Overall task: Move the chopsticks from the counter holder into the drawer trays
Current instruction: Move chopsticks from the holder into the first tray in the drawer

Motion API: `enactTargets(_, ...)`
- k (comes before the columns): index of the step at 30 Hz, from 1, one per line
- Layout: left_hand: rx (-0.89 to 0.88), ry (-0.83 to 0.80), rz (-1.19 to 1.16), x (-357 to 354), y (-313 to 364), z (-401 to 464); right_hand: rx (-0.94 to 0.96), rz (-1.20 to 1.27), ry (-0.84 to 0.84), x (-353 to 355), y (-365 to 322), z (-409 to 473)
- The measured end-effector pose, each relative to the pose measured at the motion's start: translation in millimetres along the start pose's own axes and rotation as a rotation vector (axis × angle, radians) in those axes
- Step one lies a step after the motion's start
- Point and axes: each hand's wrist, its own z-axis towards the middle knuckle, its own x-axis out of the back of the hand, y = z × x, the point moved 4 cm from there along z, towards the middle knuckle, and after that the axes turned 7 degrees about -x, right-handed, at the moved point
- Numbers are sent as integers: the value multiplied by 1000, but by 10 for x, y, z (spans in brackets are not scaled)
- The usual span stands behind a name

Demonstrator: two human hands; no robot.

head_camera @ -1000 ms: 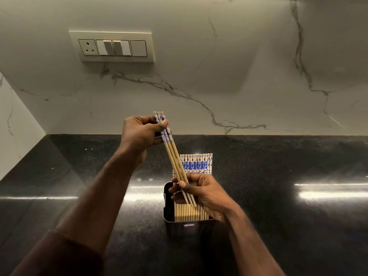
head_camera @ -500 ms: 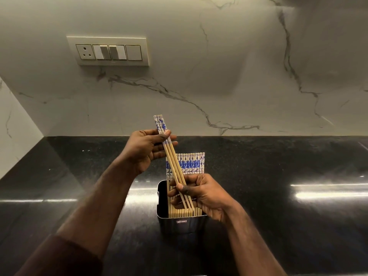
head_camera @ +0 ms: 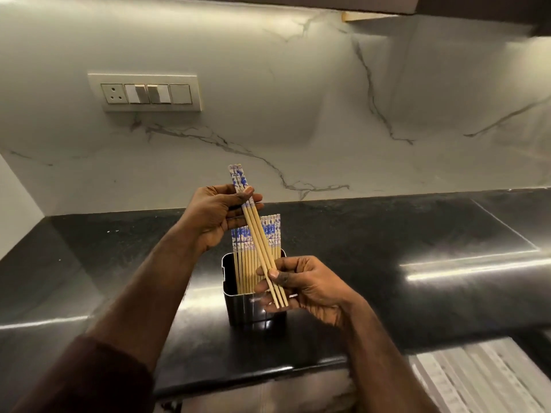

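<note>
- Both hands carry one small bundle of chopsticks (head_camera: 258, 238), three or so, slanted from upper left to lower right.
- Left hand (head_camera: 219, 217): thumb and fingers pinch the blue-and-white patterned tops of the bundle.
- Right hand (head_camera: 301, 286): thumb and curled fingers grip the plain tapered tips.
- Change: a second ago the bundle's tips were down inside the holder (head_camera: 252, 308); now they sit clear of its rim, in front of its near wall. The bundle is fully drawn out and held in the air.
- Change: the view has pulled back and tipped down, and pale drawer trays (head_camera: 477, 380) now show at the lower right, below the edge of the desk (head_camera: 417, 234).
- Remaining stock: a row of matching chopsticks (head_camera: 269, 234) stands upright in the holder, tops up, on the black desk.
- Status, as a judgement: extraction of this batch is done; carrying it down to the trays is the step in hand. Most of the stock is yet to move.
- Background: switch plate (head_camera: 144, 93) on the marble wall.
</note>
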Motion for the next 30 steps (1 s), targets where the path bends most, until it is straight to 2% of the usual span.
enactTargets(8,43,-138,-43,-315,-209,-595,52,-6,157,-143,472,-695)
enactTargets(16,111,-270,-66,-1094,-502,-1087,80,55,361,23,819,-1602)
enactTargets(26,149,-378,-46,-2392,-997,-1553,98,93,549,707,1123,-2812)
enactTargets(30,199,-345,-66,-2927,-1328,-1799,58,87,574,1127,1307,-3312)
